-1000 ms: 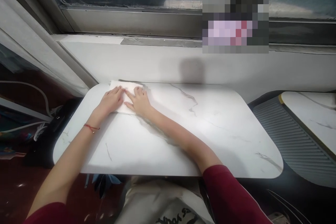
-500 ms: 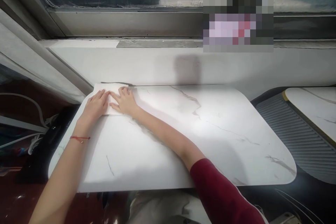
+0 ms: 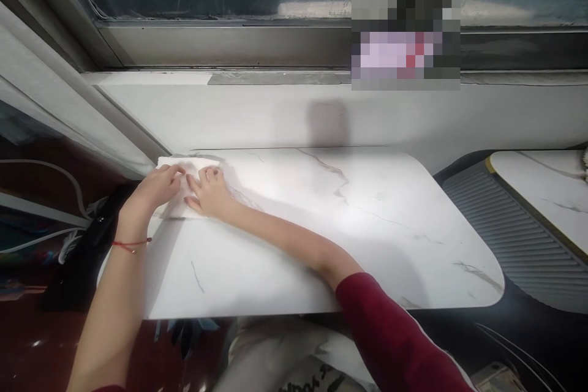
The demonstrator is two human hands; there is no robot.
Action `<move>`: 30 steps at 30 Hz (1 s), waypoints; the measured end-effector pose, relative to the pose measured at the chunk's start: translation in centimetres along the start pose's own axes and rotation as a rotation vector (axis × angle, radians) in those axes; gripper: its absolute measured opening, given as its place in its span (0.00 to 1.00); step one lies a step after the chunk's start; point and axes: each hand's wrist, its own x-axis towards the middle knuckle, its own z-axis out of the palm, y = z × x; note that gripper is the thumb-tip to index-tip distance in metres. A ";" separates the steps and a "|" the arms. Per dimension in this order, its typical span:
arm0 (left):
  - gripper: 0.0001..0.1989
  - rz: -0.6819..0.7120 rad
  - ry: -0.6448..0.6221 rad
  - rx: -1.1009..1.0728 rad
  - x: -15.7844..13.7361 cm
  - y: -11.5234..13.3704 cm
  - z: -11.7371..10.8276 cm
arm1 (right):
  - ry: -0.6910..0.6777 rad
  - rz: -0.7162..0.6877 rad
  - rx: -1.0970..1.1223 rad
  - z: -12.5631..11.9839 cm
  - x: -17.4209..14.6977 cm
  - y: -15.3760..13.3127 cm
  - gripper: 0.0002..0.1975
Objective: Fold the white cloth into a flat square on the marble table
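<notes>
A white folded cloth or paper towel [image 3: 188, 164], which of the two I cannot tell, lies at the far left corner of the white marbled tabletop [image 3: 321, 226]. My right hand [image 3: 211, 193] rests on it with fingers spread and bent, thumb held apart. On the left side of the same piece is my left hand [image 3: 158, 187], its wrist raised and its fingers bent but not closed, the index finger pointing toward the right hand. Its lower fingertips are partly hidden. A red string bracelet [image 3: 131, 245] circles the left wrist.
Behind the tabletop runs a low white wall [image 3: 220, 113] beneath a window frame [image 3: 229, 46]. A pale curtain [image 3: 68, 92] hangs at left, near white cables [image 3: 41, 214]. Right of the table are a grey ribbed surface [image 3: 500, 220] and another marbled top [image 3: 546, 177].
Both hands and the white piece have come slightly left and nearer to me along the tabletop. My left hand has gone from lying flat to a raised wrist with bent fingers.
</notes>
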 end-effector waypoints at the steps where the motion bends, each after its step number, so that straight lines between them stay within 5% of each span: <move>1: 0.22 -0.022 -0.026 0.019 -0.4 0.3 -0.4 | -0.005 0.001 0.005 -0.3 -0.5 -0.6 0.33; 11: 0.09 -0.173 -0.334 0.167 -6.8 4.1 -3.2 | -0.116 -0.141 -0.117 -4.6 -8.2 -5.9 0.36; 19: 0.11 -0.145 -0.294 0.330 -15.1 11.1 -1.9 | -0.116 -0.277 -0.439 -7.2 -16.1 -8.6 0.36; 23: 0.09 -0.077 -0.242 0.323 -14.0 11.7 -1.6 | -0.133 -0.277 -0.372 -6.8 -15.5 -7.6 0.36; 30: 0.11 0.034 -0.088 0.388 -6.4 11.5 -1.8 | -0.254 -0.070 -0.305 -5.1 -9.2 -2.6 0.33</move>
